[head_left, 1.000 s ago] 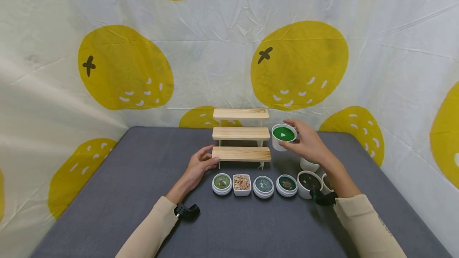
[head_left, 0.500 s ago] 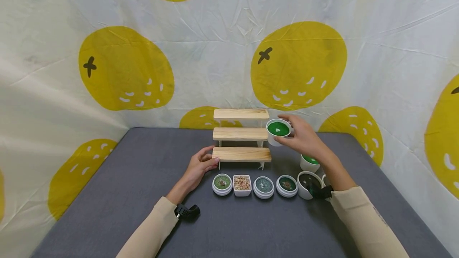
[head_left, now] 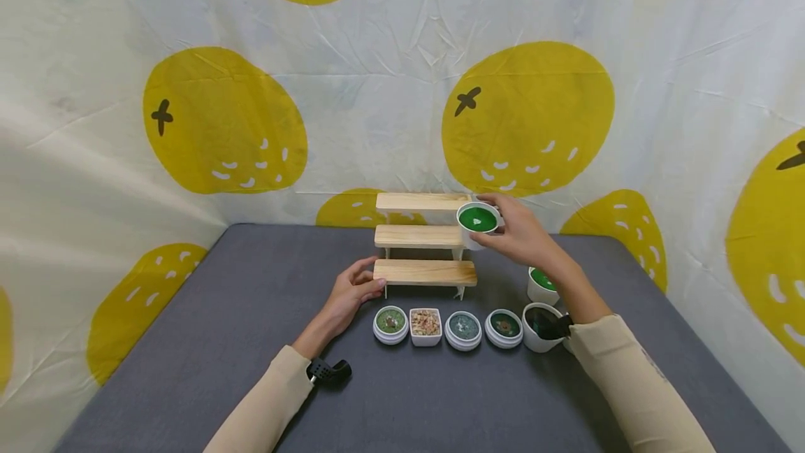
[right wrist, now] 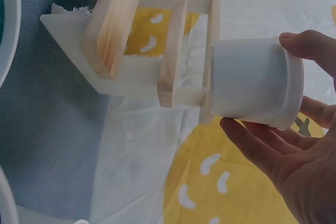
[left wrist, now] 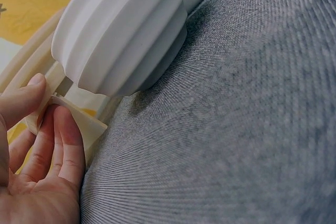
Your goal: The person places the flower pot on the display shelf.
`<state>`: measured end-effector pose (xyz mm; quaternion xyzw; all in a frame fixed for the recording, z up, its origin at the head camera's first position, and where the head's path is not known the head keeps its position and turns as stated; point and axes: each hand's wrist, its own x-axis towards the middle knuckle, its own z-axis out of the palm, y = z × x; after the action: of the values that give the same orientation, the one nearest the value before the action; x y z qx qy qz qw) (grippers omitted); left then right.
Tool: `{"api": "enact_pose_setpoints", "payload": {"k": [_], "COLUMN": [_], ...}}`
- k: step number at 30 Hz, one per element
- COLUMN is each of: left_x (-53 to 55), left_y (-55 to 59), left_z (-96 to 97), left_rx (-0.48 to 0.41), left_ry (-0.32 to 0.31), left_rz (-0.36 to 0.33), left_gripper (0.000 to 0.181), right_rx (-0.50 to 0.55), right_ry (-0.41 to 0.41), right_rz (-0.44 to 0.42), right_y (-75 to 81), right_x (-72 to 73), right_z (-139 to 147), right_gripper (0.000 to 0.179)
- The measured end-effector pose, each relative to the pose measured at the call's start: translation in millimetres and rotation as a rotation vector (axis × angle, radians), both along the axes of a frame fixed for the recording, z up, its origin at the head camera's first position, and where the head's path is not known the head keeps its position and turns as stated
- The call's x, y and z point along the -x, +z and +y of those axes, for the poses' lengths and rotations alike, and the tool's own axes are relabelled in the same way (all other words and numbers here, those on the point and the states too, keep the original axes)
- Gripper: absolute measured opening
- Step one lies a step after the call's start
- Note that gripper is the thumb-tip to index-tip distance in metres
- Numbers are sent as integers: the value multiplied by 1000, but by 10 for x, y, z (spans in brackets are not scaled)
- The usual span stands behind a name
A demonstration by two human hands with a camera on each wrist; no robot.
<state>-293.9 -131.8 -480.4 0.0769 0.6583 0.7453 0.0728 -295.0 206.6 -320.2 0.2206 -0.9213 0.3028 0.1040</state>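
Note:
My right hand (head_left: 518, 233) grips a white cup (head_left: 467, 238) with a bright green surface and a small pale mark on top. The cup overlaps the right ends of the top and middle boards of a three-step wooden stand (head_left: 424, 271). In the right wrist view, thumb and fingers hold the cup (right wrist: 252, 82) at its rim and side, close to the upper boards. My left hand (head_left: 349, 296) is at the left end of the lowest board. In the left wrist view, its thumb and fingers (left wrist: 68, 135) pinch the stand there.
Before the stand, a row holds a green-topped pot (head_left: 390, 325), a square dish of pale bits (head_left: 425, 327), a blue-grey pot (head_left: 463, 331) and a dark green pot (head_left: 504, 328). Under my right forearm stand a dark-filled cup (head_left: 537, 341) and another green-topped cup (head_left: 542, 292).
My right hand has carried the cup leftward and slightly up, from beside the stand to over its right end. My left hand has stayed in place.

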Motion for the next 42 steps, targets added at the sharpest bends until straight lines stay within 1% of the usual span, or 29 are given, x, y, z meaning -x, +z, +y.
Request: {"api": "enact_pose_setpoints", "payload": {"k": [8,15,24,33,37,42], "left_x": [5,5,13,30,30,18], "left_y": [-14,-12,-18,-42,-38,-21], "left_z": [21,28,15,18,22,16], "left_rx": [-9,-24,-5,-10,-17,-14], "left_ry": [-8,-17,-17,-5,3,-5], "left_rz": [2,8,8,13,7,11], "left_gripper": [68,69,70,70,69,71], "right_rx": [19,32,25,49,50,54], "right_ry": [14,31,59,94,92,82], "right_rz": [3,22,48,27,15,7], "right_y": [31,77,117,184,203,221], "right_x": [75,144,250,309,332,391], "right_z": [-91,-201,-358,-468,-509,-568], "right_gripper": [76,75,74,73,73,73]}}
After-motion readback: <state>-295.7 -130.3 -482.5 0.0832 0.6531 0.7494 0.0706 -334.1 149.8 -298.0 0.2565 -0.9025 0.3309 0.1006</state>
